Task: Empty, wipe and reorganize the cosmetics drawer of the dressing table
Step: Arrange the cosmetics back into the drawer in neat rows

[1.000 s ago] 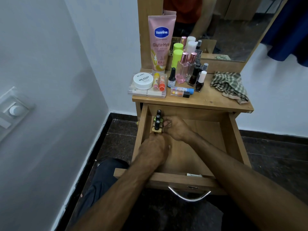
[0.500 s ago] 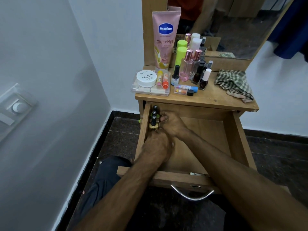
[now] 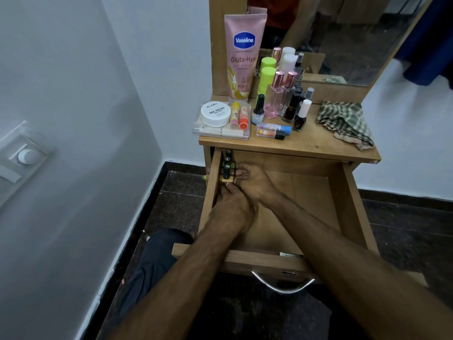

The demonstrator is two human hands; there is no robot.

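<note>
The drawer [image 3: 289, 212] stands pulled out, and most of its wooden floor lies bare — the whole right half and the middle offer open passage from above. The far left corner is crowded: a row of small dark tubes [image 3: 226, 165] lies against the left wall, with both hands just beside it. On the bench [image 3: 306, 146], bottles [image 3: 282, 94] and a clear box [image 3: 221, 131] fill the left; a checked cloth [image 3: 345, 119] takes the right — bare wood runs along the front edge.

Your wooden dressing table [image 3: 316, 146] carries a tall pink lotion tube [image 3: 244, 57], a clear flat case [image 3: 220, 130], a cluster of small bottles [image 3: 284, 99] and a crumpled checked cloth [image 3: 344, 121]. Two tubes [image 3: 274, 131] lie flat near its front edge. Your open drawer [image 3: 348, 204] holds a few dark sticks [image 3: 226, 165] against its left wall.
</note>
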